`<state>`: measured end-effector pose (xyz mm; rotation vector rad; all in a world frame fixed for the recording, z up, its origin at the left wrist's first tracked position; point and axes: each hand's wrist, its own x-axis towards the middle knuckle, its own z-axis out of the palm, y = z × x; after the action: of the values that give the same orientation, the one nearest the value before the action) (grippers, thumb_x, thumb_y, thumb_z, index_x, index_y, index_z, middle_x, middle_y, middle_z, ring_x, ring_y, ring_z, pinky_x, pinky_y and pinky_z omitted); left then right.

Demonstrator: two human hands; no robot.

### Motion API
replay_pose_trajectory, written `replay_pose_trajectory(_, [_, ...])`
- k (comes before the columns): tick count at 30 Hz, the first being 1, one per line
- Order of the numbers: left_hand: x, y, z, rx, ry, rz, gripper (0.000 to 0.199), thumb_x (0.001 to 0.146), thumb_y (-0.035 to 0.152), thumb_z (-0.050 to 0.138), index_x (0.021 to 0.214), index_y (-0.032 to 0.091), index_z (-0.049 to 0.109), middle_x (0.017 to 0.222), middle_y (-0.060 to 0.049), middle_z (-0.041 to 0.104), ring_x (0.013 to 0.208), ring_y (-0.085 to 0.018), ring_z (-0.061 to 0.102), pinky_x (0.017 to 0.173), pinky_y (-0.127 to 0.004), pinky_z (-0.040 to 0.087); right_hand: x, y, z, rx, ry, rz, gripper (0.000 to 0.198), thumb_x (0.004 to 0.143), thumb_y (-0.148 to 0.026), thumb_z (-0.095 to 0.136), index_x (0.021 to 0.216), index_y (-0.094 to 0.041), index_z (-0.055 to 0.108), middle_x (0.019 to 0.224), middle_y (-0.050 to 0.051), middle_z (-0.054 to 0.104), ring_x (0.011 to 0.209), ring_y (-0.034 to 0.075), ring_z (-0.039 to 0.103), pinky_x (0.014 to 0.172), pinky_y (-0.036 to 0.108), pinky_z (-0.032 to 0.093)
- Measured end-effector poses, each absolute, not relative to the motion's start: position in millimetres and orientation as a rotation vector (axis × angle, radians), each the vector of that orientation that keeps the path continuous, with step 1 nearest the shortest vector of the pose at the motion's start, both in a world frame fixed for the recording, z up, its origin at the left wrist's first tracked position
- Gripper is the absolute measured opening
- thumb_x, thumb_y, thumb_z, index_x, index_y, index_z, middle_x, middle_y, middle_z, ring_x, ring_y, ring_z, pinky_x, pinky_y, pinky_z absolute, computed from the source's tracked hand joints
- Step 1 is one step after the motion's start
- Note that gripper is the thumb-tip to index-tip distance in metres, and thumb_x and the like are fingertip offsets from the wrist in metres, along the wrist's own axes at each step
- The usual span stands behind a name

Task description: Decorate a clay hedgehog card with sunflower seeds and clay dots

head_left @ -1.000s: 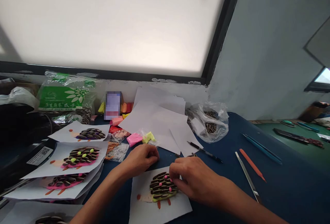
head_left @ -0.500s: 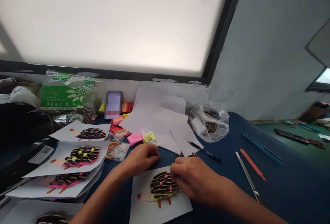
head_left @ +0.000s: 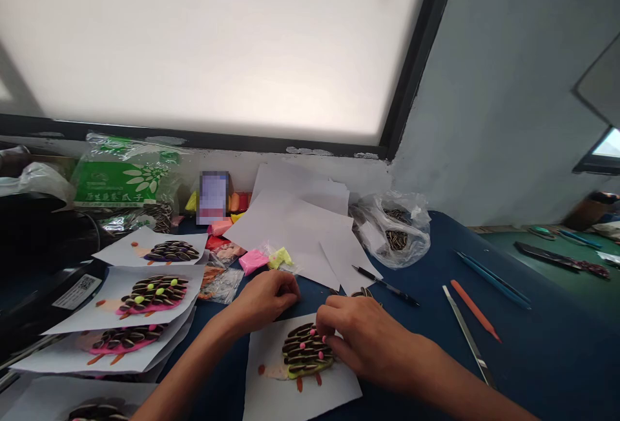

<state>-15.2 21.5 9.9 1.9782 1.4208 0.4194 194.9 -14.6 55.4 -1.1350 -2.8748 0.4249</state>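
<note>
A sheet of white paper (head_left: 271, 398) lies in front of me with a hedgehog picture (head_left: 303, 351) on it, its back made of sunflower seeds over yellow-green clay. Small pink clay balls dot the seeds. My right hand (head_left: 363, 334) is over the right side of the seeds, thumb and finger pinched at a pink clay ball (head_left: 324, 339) on the edge of the back. Beyond the paper's upper left edge, my left hand (head_left: 271, 295) rests on the blue table with fingers curled in; whatever they hold, if anything, is hidden.
Similar seed hedgehog sheets (head_left: 159, 330) are stacked at left. Clay packets (head_left: 254, 261), blank paper (head_left: 295, 227) and a plastic bag of seeds (head_left: 397, 234) lie behind. A black pen (head_left: 387, 287), orange tool (head_left: 475, 310), metal blade (head_left: 467, 337) and blue tweezers (head_left: 494, 279) lie to the right.
My right hand has shifted slightly left, and the pink clay ball at its fingertips shows more clearly. My left hand has stayed in place.
</note>
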Motion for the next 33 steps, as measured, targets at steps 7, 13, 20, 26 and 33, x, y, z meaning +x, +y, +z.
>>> replay_pose_trajectory(7, [-14.7, 20.6, 11.2, 1.982, 1.421, 0.425, 0.017, 0.074, 0.022, 0.049, 0.076, 0.019, 0.066, 0.069, 0.0, 0.062, 0.065, -0.015, 0.053, 0.056, -0.024, 0.034, 196.3, -13.3, 55.5, -1.105, -2.852, 0.477, 0.012, 0.088, -0.015, 0.051, 0.089, -0.018, 0.062, 0.089, 0.004, 0.064, 0.076, 0.015, 0.057, 0.066, 0.026, 0.035])
replay_pose_trajectory(13, [-14.5, 20.8, 11.3, 1.976, 1.427, 0.425, 0.018, 0.074, 0.022, 0.049, 0.075, 0.018, 0.066, 0.067, 0.0, 0.062, 0.064, -0.015, 0.053, 0.056, -0.025, 0.035, 195.6, -12.9, 55.9, -1.14, -2.887, 0.418, 0.011, 0.084, -0.012, 0.051, 0.084, -0.018, 0.059, 0.088, 0.002, 0.062, 0.074, 0.014, 0.055, 0.063, 0.026, 0.033])
replay_pose_trajectory(20, [-15.0, 20.4, 11.5, 1.98, 1.416, 0.43, 0.016, 0.074, 0.022, 0.049, 0.075, 0.018, 0.065, 0.066, 0.001, 0.061, 0.063, -0.014, 0.053, 0.055, -0.024, 0.034, 193.5, -15.4, 52.5, -1.098, -2.881, 0.381, 0.01, 0.086, -0.014, 0.051, 0.087, -0.018, 0.06, 0.087, 0.003, 0.062, 0.071, 0.013, 0.053, 0.06, 0.025, 0.031])
replay_pose_trajectory(26, [-15.3, 21.2, 10.2, 1.983, 1.415, 0.435, 0.016, 0.074, 0.021, 0.05, 0.074, 0.018, 0.065, 0.066, 0.001, 0.061, 0.063, -0.015, 0.053, 0.055, -0.024, 0.034, 192.2, -17.8, 55.8, -1.087, -2.889, 0.394, 0.013, 0.09, -0.019, 0.048, 0.084, -0.017, 0.06, 0.086, 0.002, 0.061, 0.071, 0.012, 0.053, 0.062, 0.024, 0.033])
replay_pose_trajectory(33, [-15.1, 21.5, 9.5, 1.981, 1.416, 0.439, 0.016, 0.074, 0.022, 0.049, 0.075, 0.018, 0.065, 0.065, 0.001, 0.06, 0.061, -0.014, 0.052, 0.055, -0.024, 0.034, 193.8, -18.5, 59.7, -1.091, -2.858, 0.44, 0.017, 0.091, -0.02, 0.047, 0.085, -0.018, 0.062, 0.086, 0.003, 0.062, 0.074, 0.014, 0.056, 0.064, 0.025, 0.035])
